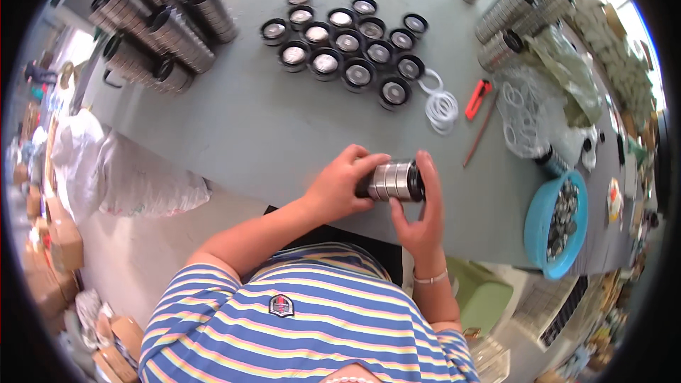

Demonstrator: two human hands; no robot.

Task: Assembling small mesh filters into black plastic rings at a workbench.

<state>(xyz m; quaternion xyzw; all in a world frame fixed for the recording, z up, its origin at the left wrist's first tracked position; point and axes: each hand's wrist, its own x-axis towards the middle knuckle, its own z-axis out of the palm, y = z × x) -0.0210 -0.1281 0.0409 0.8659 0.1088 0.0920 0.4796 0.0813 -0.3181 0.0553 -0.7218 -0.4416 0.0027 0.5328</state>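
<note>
Both hands hold a short stack of shiny metal tins with black lids [394,181], lying on its side just above the grey table's [234,120] near edge. My left hand [340,184] grips the stack's left end with the fingers curled over the top. My right hand [420,216] cups the right end from below, thumb up along the black rim. Farther back on the table stands a cluster of several open round tins [347,46], black-rimmed with silvery insides.
Long rolls of stacked tins lie at the back left [159,25] and back right [518,10]. White rings [441,108], a red utility knife [477,98], a pencil [480,135], a clear bag of rings [528,110] and a blue basin of dark parts [557,216] sit to the right.
</note>
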